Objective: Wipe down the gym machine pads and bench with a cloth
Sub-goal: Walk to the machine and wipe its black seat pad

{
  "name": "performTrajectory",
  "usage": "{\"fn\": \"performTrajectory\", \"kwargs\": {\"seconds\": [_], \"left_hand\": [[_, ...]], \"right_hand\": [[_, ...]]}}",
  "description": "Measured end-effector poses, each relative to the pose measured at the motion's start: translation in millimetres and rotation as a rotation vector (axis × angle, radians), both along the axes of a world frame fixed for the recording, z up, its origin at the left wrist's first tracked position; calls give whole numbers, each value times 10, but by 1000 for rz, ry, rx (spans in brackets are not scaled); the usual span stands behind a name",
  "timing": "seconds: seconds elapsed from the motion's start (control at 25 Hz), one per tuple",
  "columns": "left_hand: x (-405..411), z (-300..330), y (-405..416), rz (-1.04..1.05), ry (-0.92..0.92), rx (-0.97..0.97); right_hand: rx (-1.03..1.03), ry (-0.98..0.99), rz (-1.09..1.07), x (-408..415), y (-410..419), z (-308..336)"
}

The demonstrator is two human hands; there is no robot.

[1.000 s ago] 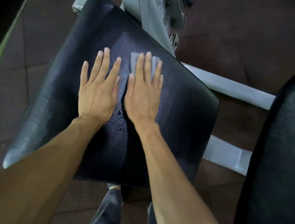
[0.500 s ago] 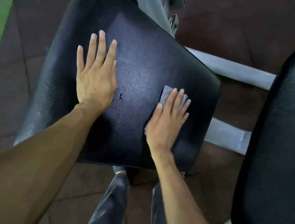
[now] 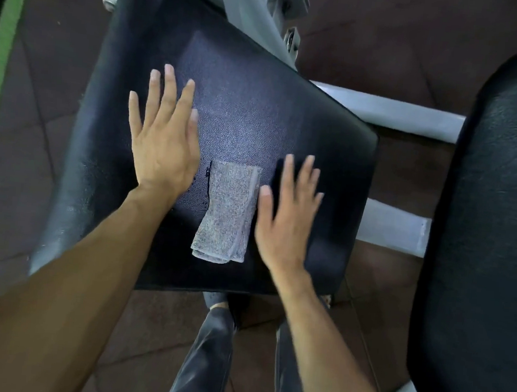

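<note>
One grey cloth is lying folded on the near half of one black pad, between two hands. The left hand is pressing flat, fingers spread; the right hand is hovering just beside the cloth, open and holding nothing. A second pad is standing well apart to the right.

A folded grey cloth, speckled and roughly oblong, lies flat on a black padded seat near its front edge, a little right of centre, one short end turned toward that edge. The seat's textured vinyl gleams under the light, with a few dark drops of moisture just off the cloth's left edge. A second black pad, long and rounded, stands apart beyond the seat's right edge, its surface finely creased.
</note>
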State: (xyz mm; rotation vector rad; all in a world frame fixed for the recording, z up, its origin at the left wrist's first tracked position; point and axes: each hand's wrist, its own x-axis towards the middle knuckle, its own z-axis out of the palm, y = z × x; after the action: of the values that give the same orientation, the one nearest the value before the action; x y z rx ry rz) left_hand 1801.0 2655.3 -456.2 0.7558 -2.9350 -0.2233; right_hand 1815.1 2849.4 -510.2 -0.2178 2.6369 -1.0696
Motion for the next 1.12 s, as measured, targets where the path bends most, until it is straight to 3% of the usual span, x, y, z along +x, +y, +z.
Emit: {"fn": "performTrajectory", "kwargs": {"seconds": [0.16, 0.36, 0.56, 0.84, 1.0, 1.12], "left_hand": [[286, 31, 422, -69, 87, 28], [931, -344, 1225, -291, -201, -121], [626, -359, 1025, -254, -209, -178], [871, 5, 280, 41, -172, -154], [1415, -68, 606, 65, -216, -184], [1325, -200, 964, -28, -224, -171]], "right_hand": [[256, 94, 69, -252, 270, -294], [263, 138, 59, -225, 277, -331], [241, 154, 56, -226, 280, -333], [234, 153, 45, -238, 283, -333], [262, 156, 44, -223, 277, -329], [272, 156, 46, -216, 272, -322]]}}
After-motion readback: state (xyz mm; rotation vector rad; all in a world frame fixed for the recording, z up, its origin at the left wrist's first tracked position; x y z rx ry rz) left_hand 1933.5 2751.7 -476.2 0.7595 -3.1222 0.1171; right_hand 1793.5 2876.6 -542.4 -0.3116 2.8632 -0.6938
